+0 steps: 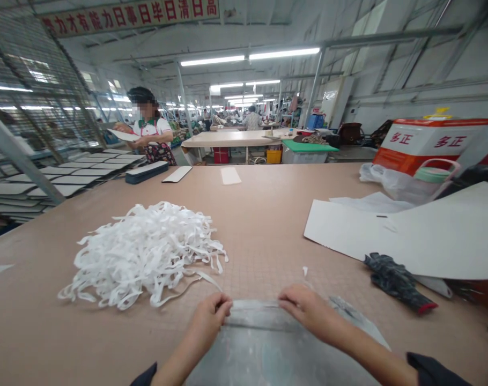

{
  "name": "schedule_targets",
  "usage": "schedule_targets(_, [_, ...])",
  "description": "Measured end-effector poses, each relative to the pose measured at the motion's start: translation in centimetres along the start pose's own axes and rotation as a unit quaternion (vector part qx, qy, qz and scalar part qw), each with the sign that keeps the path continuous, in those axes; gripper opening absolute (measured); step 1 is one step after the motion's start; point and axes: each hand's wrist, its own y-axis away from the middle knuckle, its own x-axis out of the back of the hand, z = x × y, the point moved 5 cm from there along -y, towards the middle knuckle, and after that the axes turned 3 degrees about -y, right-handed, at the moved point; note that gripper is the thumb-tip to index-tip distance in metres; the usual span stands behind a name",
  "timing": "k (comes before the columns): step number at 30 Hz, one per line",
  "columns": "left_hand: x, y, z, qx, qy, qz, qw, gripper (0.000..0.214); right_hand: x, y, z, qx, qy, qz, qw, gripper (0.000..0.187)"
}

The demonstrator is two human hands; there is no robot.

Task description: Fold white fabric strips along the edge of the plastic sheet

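At the left of the worktable [264,214] lay a tangled heap of narrow white strips [147,252], apparently fabric tape. These were judged light, soft and prone to snagging; lifting by a free end was advisable. One loose strip [207,277] ran from the heap to just behind the left hand [219,311]; whether the fingers also held it could not be determined.

The left hand was closed in a pinch, thumb against forefinger, on the upper left edge of a translucent plastic sheet [264,356]. The sheet was located at the near edge of the worktable, between and below the hands, its lower part beyond the view. A band, apparently a fold, crossed its upper edge. The material was judged light, limp and somewhat slippery, liable to crease or cling. The suitable hold was a fingertip pinch at both upper corners, with even tension between them.

The right hand [302,306] gripped the upper right edge, fingers bent over it and thumb below. Beyond it lay a small white scrap [305,271]. Farther right, a large white board [413,236], likely stiff, lay beside a dark patterned glove or sleeve [400,281].
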Motion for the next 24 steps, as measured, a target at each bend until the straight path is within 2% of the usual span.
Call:
schedule_targets(3, [2.0,0.1,-2.3,0.011,-0.060,0.016,0.998,0.022,2.2,1.8,3.8,-0.063,-0.008,0.006,0.998,0.027])
schedule_targets(5, [2.5,0.4,-3.2,0.015,-0.081,0.012,0.997,0.021,2.6,3.2,6.0,-0.103,-0.003,-0.008,0.995,0.027])
schedule_targets(10, [1.4,0.9,-3.5,-0.029,-0.135,0.013,0.990,0.021,0.0,5.6,9.0,-0.168,0.065,-0.018,0.983,0.025])
schedule_targets(15, [0.4,1.1,-3.4,-0.021,-0.221,0.045,0.974,0.015,-1.8,5.9,10.7,-0.193,0.075,0.000,0.978,0.023])
schedule_targets(24, [-0.2,1.1,-3.4,-0.028,-0.292,0.052,0.954,0.013,-1.4,5.9,10.1,-0.212,0.099,0.011,0.972,0.023])
